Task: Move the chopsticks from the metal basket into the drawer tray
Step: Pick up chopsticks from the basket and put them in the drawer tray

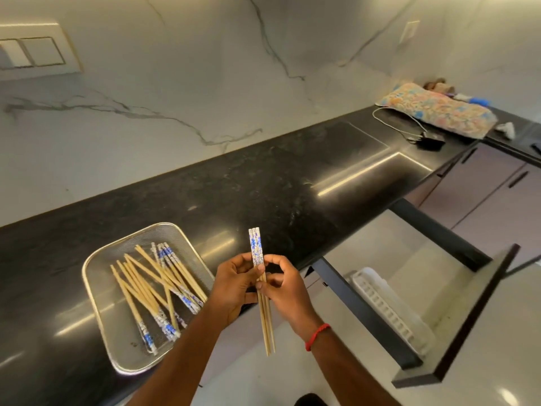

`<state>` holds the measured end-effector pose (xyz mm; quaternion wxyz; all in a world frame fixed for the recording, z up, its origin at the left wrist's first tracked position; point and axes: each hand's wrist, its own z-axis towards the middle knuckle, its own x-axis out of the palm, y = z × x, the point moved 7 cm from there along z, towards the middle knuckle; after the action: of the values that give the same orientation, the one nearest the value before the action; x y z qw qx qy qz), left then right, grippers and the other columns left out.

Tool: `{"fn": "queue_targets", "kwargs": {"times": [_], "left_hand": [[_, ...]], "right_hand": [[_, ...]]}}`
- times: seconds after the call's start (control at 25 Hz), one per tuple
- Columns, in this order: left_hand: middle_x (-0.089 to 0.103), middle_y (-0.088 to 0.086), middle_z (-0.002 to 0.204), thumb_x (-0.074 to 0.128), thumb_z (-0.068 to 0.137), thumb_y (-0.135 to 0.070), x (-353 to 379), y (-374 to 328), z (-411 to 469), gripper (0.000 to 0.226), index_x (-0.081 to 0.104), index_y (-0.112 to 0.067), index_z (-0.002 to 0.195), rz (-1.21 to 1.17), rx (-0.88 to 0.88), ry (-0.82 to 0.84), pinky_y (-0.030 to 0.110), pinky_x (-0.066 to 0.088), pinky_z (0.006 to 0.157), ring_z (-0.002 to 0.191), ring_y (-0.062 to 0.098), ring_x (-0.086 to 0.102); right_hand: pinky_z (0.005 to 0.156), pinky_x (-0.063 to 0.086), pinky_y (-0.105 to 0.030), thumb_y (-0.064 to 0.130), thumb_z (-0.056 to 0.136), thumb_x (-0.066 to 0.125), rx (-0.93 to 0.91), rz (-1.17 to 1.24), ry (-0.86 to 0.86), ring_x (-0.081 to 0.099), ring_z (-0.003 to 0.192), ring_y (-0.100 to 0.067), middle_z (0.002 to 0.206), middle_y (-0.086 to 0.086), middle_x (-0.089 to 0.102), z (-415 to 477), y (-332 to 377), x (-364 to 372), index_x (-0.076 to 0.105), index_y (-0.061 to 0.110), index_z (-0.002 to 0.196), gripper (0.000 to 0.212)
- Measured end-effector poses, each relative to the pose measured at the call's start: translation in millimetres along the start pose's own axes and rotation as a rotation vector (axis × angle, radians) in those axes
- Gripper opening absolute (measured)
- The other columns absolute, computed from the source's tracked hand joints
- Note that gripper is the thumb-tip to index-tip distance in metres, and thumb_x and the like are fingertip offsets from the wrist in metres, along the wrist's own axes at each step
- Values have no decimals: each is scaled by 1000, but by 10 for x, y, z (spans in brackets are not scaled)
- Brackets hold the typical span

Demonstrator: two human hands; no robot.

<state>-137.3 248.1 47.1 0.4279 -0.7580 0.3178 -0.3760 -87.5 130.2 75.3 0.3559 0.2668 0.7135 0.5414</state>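
Chopsticks [260, 268] — three, upright — I grip in both hands: left hand [234, 288] and right hand [285, 284] pinching them. Basket [96, 260] of more at nine o'clock; drawer tray [389, 309] at three o'clock.

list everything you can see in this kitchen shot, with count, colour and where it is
Metal mesh basket: one, silver, left on black counter.
Loose wooden chopsticks: a pile, tan with blue-white ends, in the basket.
Held chopsticks: about three, same pattern, between both hands.
White plastic drawer tray: one, in open dark drawer.
Floral cloth pouch: one, multicoloured, far right counter.
White cable: one, beside the pouch.
Left hand; right hand, red thread wristband.
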Motion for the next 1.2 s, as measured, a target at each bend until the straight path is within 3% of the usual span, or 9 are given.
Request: {"fn": "queue_targets", "kwargs": {"times": [0.12, 0.2, 0.28, 0.48, 0.64, 0.84, 1.0, 1.2], "left_hand": [[80, 11, 93, 70, 90, -9, 220, 104, 2, 21, 72, -15, 110, 30, -29, 27, 42, 62, 64, 77, 26, 78], [80, 9, 93, 73, 88, -14, 334, 186, -6, 24, 71, -16, 111, 62, -46, 51, 40, 62, 64, 76, 23, 78], [80, 7, 98, 75, 86, -20, 442, 282, 6, 23, 72, -20, 110, 105, -67, 58, 41, 62, 68, 84, 22, 78], [78, -3, 104, 69, 90, -35, 684, 480, 136, 15, 72, -27, 103, 190, -137, -69, 35, 54, 76, 97, 20, 72], [78, -4, 100, 65, 93, -38, 1024, 616, 251, 17, 72, -25, 101, 194, -178, -120, 32, 56, 73, 94, 20, 73], [79, -5, 99, 63, 94, -41, 1386, 938, 264, 21, 72, -24, 103, 181, -259, -139, 36, 57, 79, 96, 20, 74], [75, -4, 106, 54, 100, -36, 1578, 1218, 174, 18, 68, -25, 104, 201, -310, -147, 45, 51, 97, 101, 21, 70], [74, 2, 112, 53, 101, -33, 1704, 1457, 28, 19, 68, -22, 106, 234, -345, -203, 48, 50, 100, 105, 26, 70]], "right_hand": [[64, 56, -13, 9, 86, 73, 58, -1, -23, 70, 90, -2, 110, 6, 71, -23, -145, -218, 55, 33, 123, 47], [57, 52, -8, 13, 85, 74, 98, -20, -18, 68, 83, 1, 100, 10, 71, -24, -265, -360, 57, 39, 116, 44], [57, 52, -8, 16, 84, 76, 120, -45, -12, 67, 83, 1, 94, 13, 70, -16, -387, -542, 61, 33, 118, 41], [86, 61, -33, 11, 83, 76, 164, -75, -43, 73, 88, -11, 95, 3, 77, 86, -677, -1181, 72, 21, 107, 26], [84, 60, -30, 11, 84, 74, 163, -85, -44, 74, 90, -12, 97, 1, 77, 129, -860, -1663, 72, 14, 112, 28], [85, 60, -39, 5, 83, 74, 190, -103, -113, 74, 87, -19, 90, -3, 77, 125, -1168, -2325, 75, 14, 102, 21], [73, 61, -43, 12, 81, 76, 183, -376, -214, 73, 72, -24, 73, -5, 76, 153, -1494, -3042, 78, 13, 86, 6], [63, 58, -43, 10, 83, 68, 213, -652, -108, 68, 70, -37, 73, -17, 72, 254, -1981, -3369, 73, 4, 77, 10]]}}
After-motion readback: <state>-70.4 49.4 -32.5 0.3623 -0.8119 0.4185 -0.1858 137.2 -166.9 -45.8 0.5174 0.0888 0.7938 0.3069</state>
